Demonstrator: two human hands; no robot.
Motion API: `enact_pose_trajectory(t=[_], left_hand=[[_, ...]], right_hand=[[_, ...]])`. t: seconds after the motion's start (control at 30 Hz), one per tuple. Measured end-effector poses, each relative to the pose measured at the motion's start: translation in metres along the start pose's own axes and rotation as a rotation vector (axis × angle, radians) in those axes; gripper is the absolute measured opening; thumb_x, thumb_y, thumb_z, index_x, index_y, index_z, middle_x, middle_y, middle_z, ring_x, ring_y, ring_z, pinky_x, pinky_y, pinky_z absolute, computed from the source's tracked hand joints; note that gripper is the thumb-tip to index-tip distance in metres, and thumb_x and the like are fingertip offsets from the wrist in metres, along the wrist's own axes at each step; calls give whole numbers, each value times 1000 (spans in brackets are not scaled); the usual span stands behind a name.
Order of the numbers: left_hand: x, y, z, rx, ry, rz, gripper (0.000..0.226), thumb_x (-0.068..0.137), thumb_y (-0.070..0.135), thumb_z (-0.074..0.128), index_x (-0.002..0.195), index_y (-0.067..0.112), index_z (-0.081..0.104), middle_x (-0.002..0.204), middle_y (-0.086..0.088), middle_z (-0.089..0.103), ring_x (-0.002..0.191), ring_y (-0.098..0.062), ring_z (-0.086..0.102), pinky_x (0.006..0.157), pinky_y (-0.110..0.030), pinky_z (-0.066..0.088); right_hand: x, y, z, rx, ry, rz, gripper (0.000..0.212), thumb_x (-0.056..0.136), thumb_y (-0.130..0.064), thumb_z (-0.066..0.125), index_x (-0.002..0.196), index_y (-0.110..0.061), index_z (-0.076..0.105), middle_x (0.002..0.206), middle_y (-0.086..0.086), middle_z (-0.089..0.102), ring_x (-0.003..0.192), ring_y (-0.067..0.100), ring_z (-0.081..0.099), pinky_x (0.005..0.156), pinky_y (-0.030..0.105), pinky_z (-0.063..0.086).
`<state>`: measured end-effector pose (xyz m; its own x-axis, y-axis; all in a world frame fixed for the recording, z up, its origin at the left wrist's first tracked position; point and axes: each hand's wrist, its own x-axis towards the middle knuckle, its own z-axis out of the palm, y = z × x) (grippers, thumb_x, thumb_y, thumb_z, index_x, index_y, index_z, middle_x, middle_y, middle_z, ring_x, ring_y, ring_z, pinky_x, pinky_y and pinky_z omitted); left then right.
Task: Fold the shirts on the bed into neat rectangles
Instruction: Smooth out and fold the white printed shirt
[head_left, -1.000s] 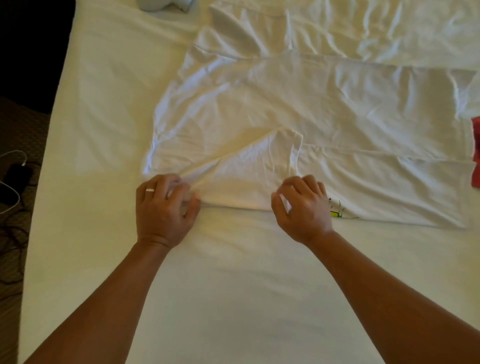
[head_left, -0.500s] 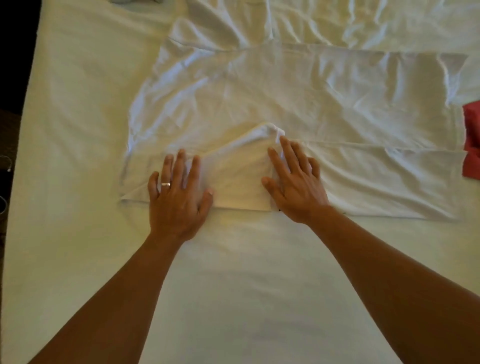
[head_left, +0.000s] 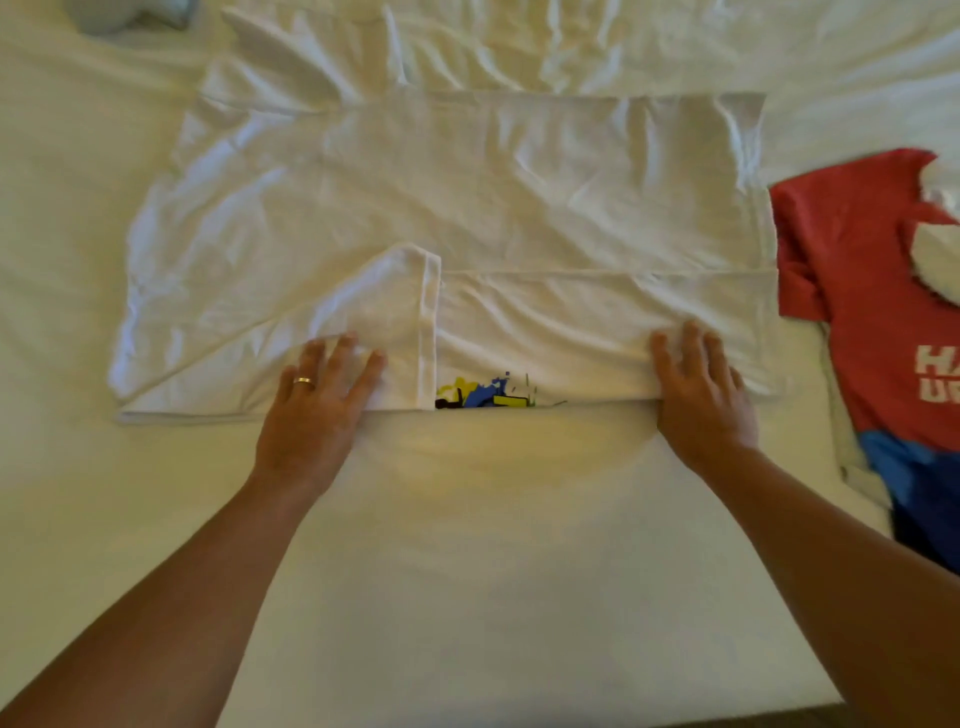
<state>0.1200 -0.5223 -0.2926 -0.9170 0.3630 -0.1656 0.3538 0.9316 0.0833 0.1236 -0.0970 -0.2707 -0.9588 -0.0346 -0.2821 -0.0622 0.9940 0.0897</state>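
Since half a second ago, right hand (head_left: 701, 389) has been slid right along white shirt (head_left: 467, 208)'s near fold; left hand (head_left: 322, 395) kept on sleeve (head_left: 384, 312). Fingers flat, nothing gripped. Soft, light cotton on bed (head_left: 467, 571): best pinched at corners.

A shirt (head_left: 467, 208) lies spread across the bed (head_left: 467, 571), its near edge folded over. 2 hands rest on that fold: left hand (head_left: 317, 410), right hand (head_left: 701, 395). Another shirt (head_left: 857, 312) lies just right (partly out of view).
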Motion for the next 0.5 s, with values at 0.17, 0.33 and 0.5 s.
enact_pose_trajectory(t=[0.17, 0.33, 0.5], left_hand=[[0, -10, -4, 58, -35, 77, 62, 85, -2, 38, 145, 10, 47, 148, -26, 49, 122, -59, 53, 84, -64, 54], [-14, 0, -27, 97, -86, 114, 61, 81, -7, 34, 136, 7, 56, 135, -25, 61, 108, -56, 63, 65, -59, 58], [-72, 33, -46, 80, -128, 163, 59, 81, -2, 32, 136, 12, 48, 129, -24, 65, 103, -53, 67, 64, -55, 59]], right_hand=[[3, 19, 5, -48, -135, -8, 57, 91, -7, 30, 143, -3, 51, 144, 38, 43, 121, 59, 52, 77, 61, 56], [-13, 21, -5, -95, -176, -48, 54, 89, -7, 30, 135, -2, 59, 135, 37, 52, 112, 58, 58, 62, 57, 57], [-71, 24, -7, -81, -207, -89, 53, 87, -7, 30, 129, -3, 61, 128, 35, 57, 105, 57, 61, 59, 55, 59]])
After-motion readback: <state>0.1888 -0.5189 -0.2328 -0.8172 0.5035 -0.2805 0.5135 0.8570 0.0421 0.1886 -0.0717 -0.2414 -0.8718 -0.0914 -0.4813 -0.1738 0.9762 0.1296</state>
